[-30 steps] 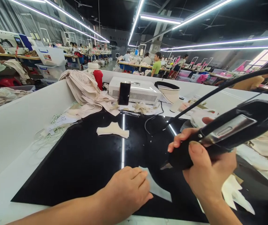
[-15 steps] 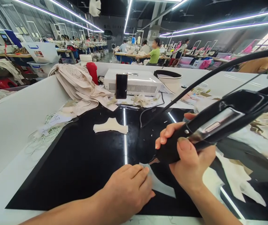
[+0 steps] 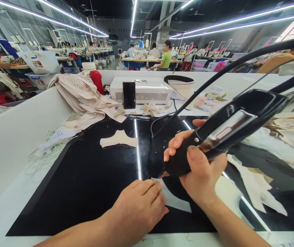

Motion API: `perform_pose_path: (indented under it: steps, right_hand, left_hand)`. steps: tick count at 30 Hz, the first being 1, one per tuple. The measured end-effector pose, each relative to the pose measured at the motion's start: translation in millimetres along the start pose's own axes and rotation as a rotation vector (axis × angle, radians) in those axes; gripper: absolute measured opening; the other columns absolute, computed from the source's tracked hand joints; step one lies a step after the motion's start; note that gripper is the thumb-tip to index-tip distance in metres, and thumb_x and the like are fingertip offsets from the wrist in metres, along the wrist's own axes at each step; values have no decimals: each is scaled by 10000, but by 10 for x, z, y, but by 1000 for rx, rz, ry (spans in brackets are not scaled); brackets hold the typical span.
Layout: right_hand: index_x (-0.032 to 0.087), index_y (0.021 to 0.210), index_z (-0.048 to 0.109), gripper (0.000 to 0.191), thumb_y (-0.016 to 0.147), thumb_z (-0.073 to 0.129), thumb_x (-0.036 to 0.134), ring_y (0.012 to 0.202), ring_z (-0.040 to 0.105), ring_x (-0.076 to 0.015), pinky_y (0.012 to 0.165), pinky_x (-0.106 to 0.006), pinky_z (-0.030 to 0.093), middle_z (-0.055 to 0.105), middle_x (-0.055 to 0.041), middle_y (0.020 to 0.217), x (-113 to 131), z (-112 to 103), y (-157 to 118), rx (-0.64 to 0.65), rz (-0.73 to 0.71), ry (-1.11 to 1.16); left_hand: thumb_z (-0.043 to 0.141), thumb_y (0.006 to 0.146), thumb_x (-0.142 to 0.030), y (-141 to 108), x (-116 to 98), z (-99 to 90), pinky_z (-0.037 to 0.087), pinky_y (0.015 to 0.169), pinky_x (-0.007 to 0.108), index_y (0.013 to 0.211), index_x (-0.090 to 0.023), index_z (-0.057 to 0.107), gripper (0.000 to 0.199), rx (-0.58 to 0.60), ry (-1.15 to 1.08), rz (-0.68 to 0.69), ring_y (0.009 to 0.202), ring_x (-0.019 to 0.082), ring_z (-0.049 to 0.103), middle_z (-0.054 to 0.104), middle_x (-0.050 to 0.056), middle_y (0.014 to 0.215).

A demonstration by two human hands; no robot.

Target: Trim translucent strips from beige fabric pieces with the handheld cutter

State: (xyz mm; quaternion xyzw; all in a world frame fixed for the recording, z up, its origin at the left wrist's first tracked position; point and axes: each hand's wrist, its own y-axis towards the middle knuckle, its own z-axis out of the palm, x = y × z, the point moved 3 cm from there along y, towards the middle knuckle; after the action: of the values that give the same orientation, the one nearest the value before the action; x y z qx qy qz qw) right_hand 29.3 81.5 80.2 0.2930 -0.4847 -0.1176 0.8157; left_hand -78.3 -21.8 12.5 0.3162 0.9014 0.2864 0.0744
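My right hand (image 3: 200, 168) is wrapped round a thick black corded power tool (image 3: 229, 120) with a silver plate on its side. The tool slants down to the left, and its small copper-coloured tip meets the top end of a pale, translucent curved fabric piece (image 3: 175, 199). Fingers together, my left hand (image 3: 142, 206) presses that piece onto the black work mat (image 3: 85, 178) and covers its left part. Farther back on the mat lies a cream fabric piece (image 3: 119, 138) with a raised middle.
Cream offcuts (image 3: 257, 185) lie right of my right hand. At the back stand a phone (image 3: 129, 95), a white vented box (image 3: 152, 90) and a red bottle (image 3: 96, 82). Beige fabric (image 3: 80, 92) is heaped at left. The black cable (image 3: 213, 75) arches overhead on the right. People work behind.
The whole view has shifted slightly, so most things sit a little farther left. Both hands keep their grip, and the tool's tip remains at the pale piece's top end.
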Motion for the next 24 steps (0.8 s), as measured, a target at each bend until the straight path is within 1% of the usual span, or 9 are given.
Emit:
perform_pose_path:
  steps: [4,14,19,24]
  right_hand:
    - [297,1256,543,397,905,728,322,547,592,-128,492,-307,547,638,45,816,-30,13,-20,32,23,-36]
    - [303,1262,532,436,886,745,362,550,602,-138,478,-309,550,631,41,821,-36,-11,-45,3,19,-65]
    - [304,1252,536,380,916,713,293,563,603,-136,493,-310,563,635,40,819,-31,3,-43,3,22,-68]
    - [307,1238,548,391,897,739,318,583,610,-141,493,-304,560,631,42,818,-38,41,-18,-3,48,-29]
  left_hand:
    - [532,1038,-266,13,-9,-5,619,815,334,1032,-88,692,239,-10,0,1,1014,221,728,771,83,1080]
    - [526,1043,-274,14,0,-9,615,803,331,1035,-88,692,249,-25,6,-2,1033,221,723,771,87,1101]
    - [527,1041,-268,17,-1,0,613,795,326,1028,-88,690,243,-30,8,3,1037,218,721,770,84,1098]
    - [516,1047,-269,2,-9,7,612,801,320,1036,-84,686,252,-13,23,13,1032,211,722,768,89,1090]
